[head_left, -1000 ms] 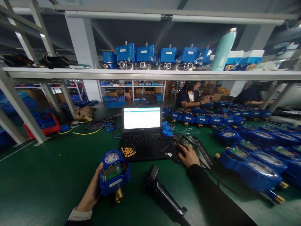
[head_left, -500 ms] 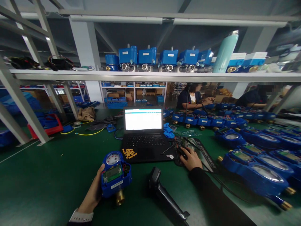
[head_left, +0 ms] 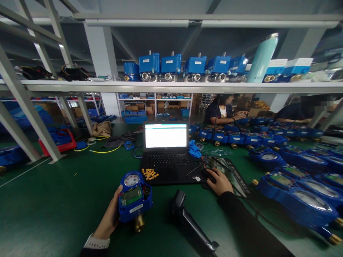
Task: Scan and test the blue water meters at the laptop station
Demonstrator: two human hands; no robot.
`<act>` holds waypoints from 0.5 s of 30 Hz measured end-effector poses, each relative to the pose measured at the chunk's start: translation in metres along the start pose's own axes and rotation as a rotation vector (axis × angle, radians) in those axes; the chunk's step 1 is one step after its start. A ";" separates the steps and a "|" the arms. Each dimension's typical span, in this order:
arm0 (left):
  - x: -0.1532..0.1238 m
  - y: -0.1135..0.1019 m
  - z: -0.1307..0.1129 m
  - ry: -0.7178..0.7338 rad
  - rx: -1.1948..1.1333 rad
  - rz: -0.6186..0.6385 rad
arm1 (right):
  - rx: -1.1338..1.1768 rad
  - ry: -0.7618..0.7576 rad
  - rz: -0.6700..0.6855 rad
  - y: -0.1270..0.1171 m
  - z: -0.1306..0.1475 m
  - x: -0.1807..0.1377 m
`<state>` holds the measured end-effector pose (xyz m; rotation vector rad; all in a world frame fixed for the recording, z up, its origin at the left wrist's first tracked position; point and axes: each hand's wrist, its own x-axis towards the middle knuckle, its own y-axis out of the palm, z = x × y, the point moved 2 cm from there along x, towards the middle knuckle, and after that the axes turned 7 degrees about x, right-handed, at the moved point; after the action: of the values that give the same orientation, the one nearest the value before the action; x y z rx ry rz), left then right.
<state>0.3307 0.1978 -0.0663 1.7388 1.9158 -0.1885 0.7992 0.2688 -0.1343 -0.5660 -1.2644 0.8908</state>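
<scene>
My left hand [head_left: 109, 217] grips a blue water meter [head_left: 134, 197] by its left side, dial and small green display facing up, brass fitting toward me. My right hand [head_left: 220, 181] rests on a black mouse [head_left: 209, 175] on a dark mat [head_left: 233, 173], just right of an open black laptop [head_left: 166, 153] with a lit white screen. Small yellow pieces [head_left: 150, 174] lie on the laptop's left palm rest. A black handheld scanner [head_left: 187, 219] lies on the green table between my arms.
Rows of blue meters [head_left: 292, 178] fill the table's right side. A shelf [head_left: 171, 85] above carries blue valve units and a teal bottle [head_left: 261, 59]. Two people work at the far side. A red tray [head_left: 57, 141] and yellow cable [head_left: 102, 150] sit at left.
The view has shifted slightly, so everything sits a little further right and lower. Both hands keep their holds on the meter and the mouse.
</scene>
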 end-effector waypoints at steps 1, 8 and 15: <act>-0.001 0.001 -0.001 -0.003 0.003 -0.008 | 0.001 -0.009 0.005 0.000 0.000 0.000; -0.004 0.008 -0.003 0.003 0.013 -0.032 | 0.012 -0.020 0.025 0.001 -0.002 0.001; 0.000 0.003 -0.001 -0.012 0.012 -0.032 | 0.022 -0.011 0.018 -0.001 0.000 0.000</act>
<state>0.3332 0.1990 -0.0651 1.7120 1.9389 -0.2224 0.7995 0.2689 -0.1336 -0.5562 -1.2601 0.9228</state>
